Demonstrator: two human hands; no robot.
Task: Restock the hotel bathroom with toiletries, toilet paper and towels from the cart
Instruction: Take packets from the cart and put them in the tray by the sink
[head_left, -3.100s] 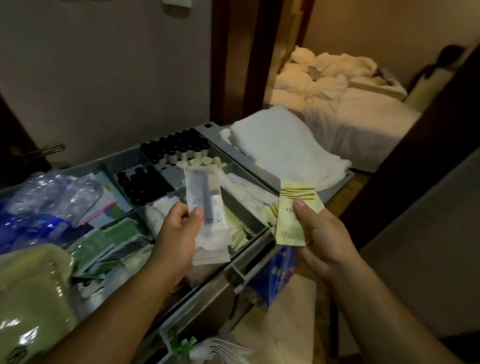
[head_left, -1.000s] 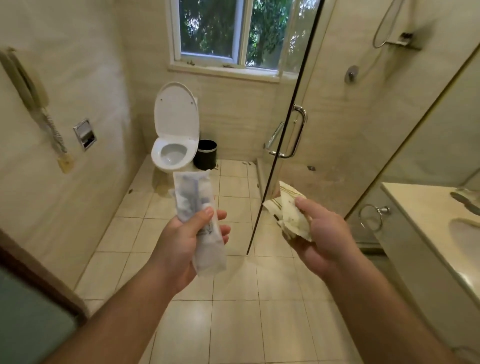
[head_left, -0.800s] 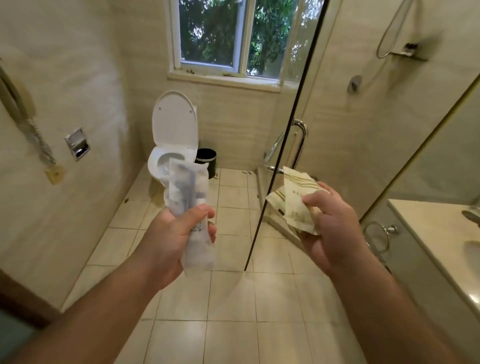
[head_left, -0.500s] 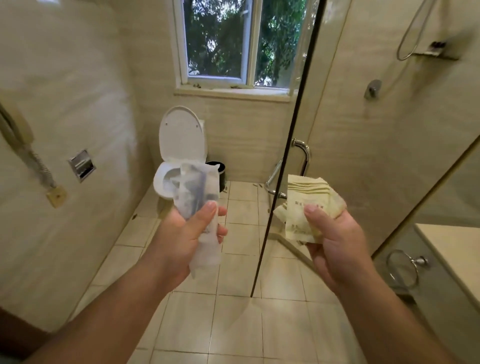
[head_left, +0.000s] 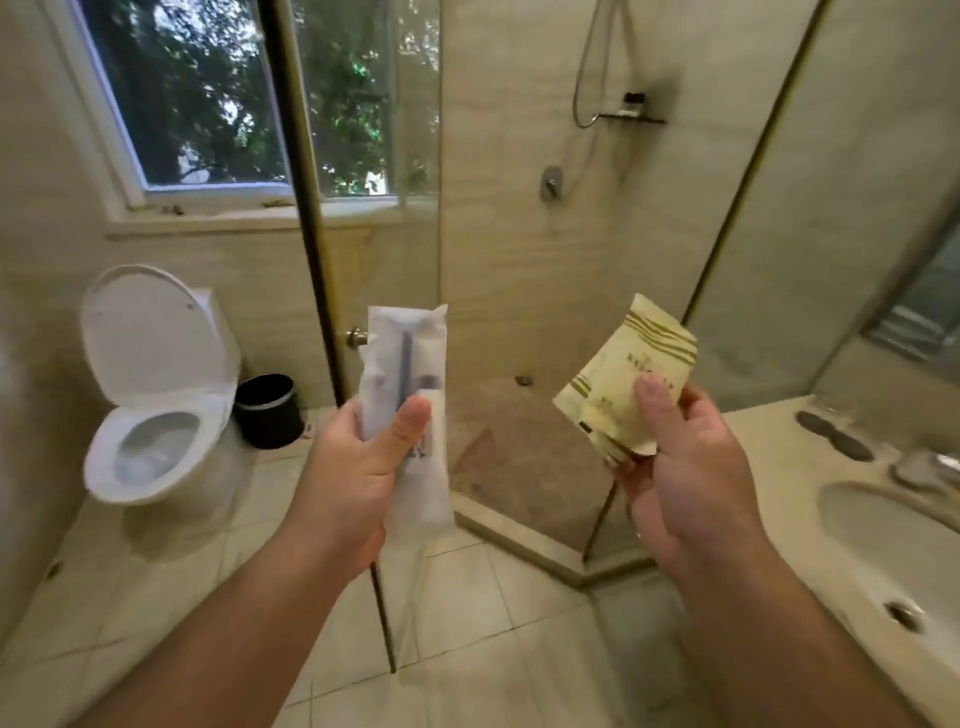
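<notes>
My left hand (head_left: 358, 473) grips a long clear plastic packet (head_left: 410, 364) with a dark toothbrush-like item inside, held upright at centre. My right hand (head_left: 680, 467) pinches a few pale yellow sachets (head_left: 623, 379) with brown stripes, thumb on top, tilted to the right. Both hands are raised in front of me inside the bathroom. The cream vanity counter (head_left: 769, 467) with its sink basin (head_left: 893, 540) lies just right of my right hand.
A white toilet (head_left: 150, 395) with its lid up stands at the left, a black bin (head_left: 267, 410) beside it. The glass shower door (head_left: 363, 208) with a gold frame stands ahead. A tap (head_left: 919, 462) sits on the counter. Tiled floor stretches below.
From the cart in the hallway I have come into the bathroom. My view has swung right, so the toilet slid left and the counter and sink came into view. Both hands keep their packets.
</notes>
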